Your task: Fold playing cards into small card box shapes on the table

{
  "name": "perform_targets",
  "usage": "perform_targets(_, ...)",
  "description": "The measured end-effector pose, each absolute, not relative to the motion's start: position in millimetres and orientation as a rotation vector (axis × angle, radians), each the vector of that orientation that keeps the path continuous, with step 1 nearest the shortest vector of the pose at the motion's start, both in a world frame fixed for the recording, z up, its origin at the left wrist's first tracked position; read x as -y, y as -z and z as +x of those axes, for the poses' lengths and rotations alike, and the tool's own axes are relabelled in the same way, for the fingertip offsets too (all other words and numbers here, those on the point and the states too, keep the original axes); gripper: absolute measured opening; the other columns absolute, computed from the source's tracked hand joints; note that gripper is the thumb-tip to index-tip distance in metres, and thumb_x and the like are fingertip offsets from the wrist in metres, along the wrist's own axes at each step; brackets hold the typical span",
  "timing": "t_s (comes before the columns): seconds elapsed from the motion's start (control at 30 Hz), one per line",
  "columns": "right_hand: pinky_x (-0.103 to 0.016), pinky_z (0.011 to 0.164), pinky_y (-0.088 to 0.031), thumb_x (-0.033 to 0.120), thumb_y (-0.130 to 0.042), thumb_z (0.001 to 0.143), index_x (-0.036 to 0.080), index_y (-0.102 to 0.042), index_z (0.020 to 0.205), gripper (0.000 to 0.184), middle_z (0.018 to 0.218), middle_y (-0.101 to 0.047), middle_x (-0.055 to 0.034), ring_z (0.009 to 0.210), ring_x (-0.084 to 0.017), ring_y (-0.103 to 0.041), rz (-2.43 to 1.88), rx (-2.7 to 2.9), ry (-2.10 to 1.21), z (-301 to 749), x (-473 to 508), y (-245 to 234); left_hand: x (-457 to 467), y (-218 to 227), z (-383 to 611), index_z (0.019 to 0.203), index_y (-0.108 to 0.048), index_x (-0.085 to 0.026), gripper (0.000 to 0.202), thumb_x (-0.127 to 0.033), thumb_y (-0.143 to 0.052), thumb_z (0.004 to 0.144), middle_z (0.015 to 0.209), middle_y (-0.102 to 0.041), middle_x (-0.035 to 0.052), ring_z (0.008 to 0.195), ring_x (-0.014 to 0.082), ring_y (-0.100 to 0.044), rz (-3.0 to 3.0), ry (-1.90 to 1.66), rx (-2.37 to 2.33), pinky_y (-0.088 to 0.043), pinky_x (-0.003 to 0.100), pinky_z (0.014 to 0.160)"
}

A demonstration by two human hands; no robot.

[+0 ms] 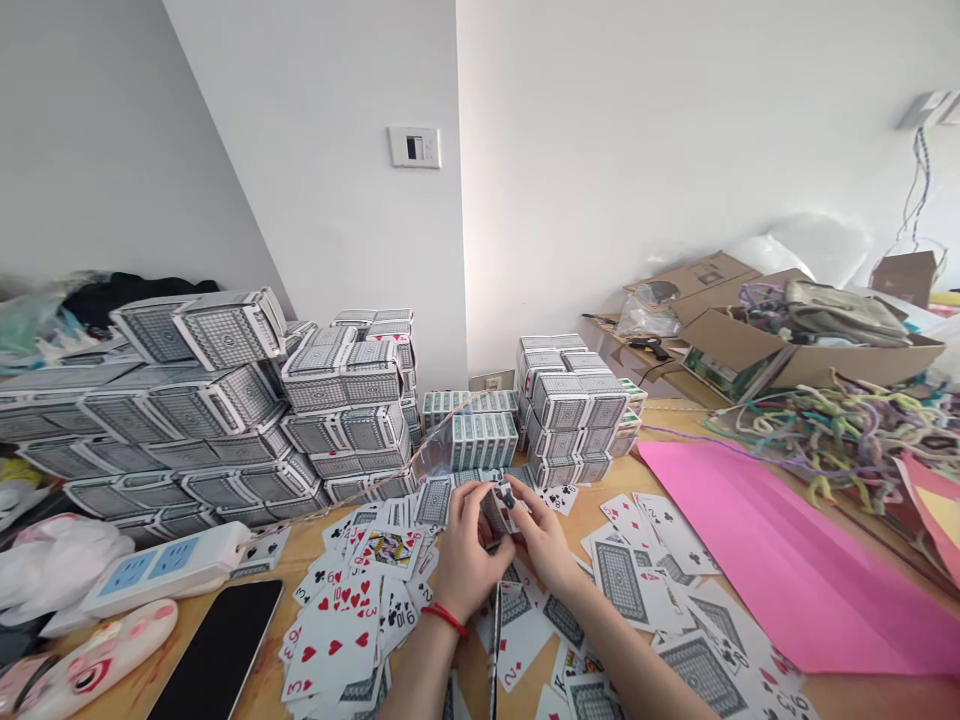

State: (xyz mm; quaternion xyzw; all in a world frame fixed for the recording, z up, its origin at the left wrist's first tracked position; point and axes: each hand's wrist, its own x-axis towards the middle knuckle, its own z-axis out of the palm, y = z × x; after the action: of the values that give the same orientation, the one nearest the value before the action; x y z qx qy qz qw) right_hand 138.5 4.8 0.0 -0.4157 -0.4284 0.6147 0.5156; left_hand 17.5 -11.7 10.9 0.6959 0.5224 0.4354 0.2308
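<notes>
My left hand [471, 545], with a red cord on its wrist, and my right hand [544, 535] come together at the middle of the table. Between their closed fingers is a grey-backed playing card [496, 510], apparently bent; whether it is one card or several I cannot tell. Loose playing cards [341, 625], some face up and some face down, lie in a heap left of my hands. More loose cards [626, 580] spread out on the right and under my forearms. Just beyond my fingers stand green-and-white card boxes [482, 443] in a row.
Stacked blocks made of folded cards [232, 330] rise at the left, with another stack [570, 405] behind my right hand. A phone [217, 650] and a power strip [169, 570] lie at left. Pink paper [780, 560], pipe cleaners [855, 430] and a cardboard box [847, 365] are at right.
</notes>
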Motion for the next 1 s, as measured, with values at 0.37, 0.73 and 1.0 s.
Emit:
perform_targets(0.37,-0.029,0.066,-0.046,0.041,-0.056,0.072,0.023,-0.049,0.115,0.047,0.102,-0.055,-0.0065,0.078,-0.018,-0.056,-1.031,1.103,-1.363,139.5,-8.0,3.0,11.8,-14.3,16.8,0.117,-0.040,-0.024,0.051,-0.013,-0.052,0.068,0.116,-0.038,0.0079,0.075,0.0127,-0.053,1.935,-1.194,-1.381,-0.049,0.030,0.070)
perform_targets(0.73,-0.029,0.070,-0.045,0.036,-0.060,0.070,0.026,-0.045,0.112,0.045,0.102,-0.049,-0.0040,0.081,-0.017,-0.053,-0.939,1.065,-1.384,141.8,-5.3,0.0,9.9,-9.8,14.0,0.119,-0.040,-0.024,0.054,-0.016,-0.055,0.067,0.116,-0.041,0.0088,0.104,0.0225,-0.047,2.014,-1.191,-1.377,-0.045,0.036,0.082)
perform_targets(1.0,-0.031,0.077,-0.042,0.032,-0.062,0.068,0.027,-0.041,0.107,0.044,0.098,-0.048,-0.0023,0.086,-0.018,-0.051,-0.858,1.092,-1.402,142.5,-4.2,-1.2,9.2,-10.6,13.5,0.116,-0.044,-0.025,0.049,-0.018,-0.055,0.069,0.116,-0.045,0.0066,0.108,0.0217,-0.045,2.045,-1.172,-1.380,-0.042,0.037,0.088)
